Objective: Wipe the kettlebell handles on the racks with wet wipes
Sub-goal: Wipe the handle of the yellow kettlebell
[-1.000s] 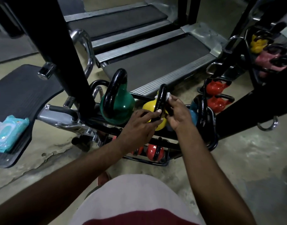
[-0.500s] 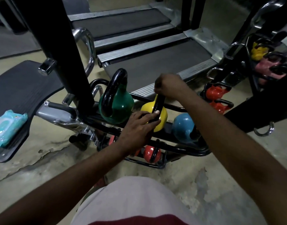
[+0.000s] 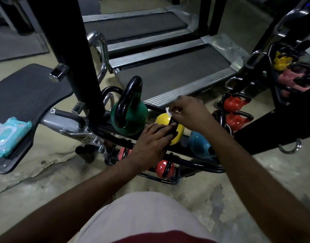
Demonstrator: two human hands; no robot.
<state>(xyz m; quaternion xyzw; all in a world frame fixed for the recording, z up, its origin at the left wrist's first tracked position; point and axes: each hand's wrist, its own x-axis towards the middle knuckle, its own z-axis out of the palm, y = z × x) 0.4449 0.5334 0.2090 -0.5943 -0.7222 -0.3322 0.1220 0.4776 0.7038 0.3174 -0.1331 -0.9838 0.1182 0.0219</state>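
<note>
A low black rack (image 3: pixel 155 107) stands on the concrete floor (image 3: pixel 256 181). Its upper tier carries a green kettlebell (image 3: pixel 133 120), a yellow kettlebell (image 3: pixel 162 120) and a blue kettlebell (image 3: pixel 199 144). A red kettlebell (image 3: pixel 160 170) sits below.

I note: wipe (image 3: pixel 167 109) in my right hand (image 3: pixel 189 113) white; yellow kettlebell (image 3: pixel 162 120) under my left hand (image 3: pixel 150 142), handle (image 3: pixel 173 121) black; green kettlebell (image 3: pixel 133 118); blue kettlebell (image 3: pixel 199 144); red kettlebell (image 3: pixel 161 170); wipes pack (image 3: pixel 9 135) teal; footplate (image 3: pixel 27 92) black, ribbed.
</note>
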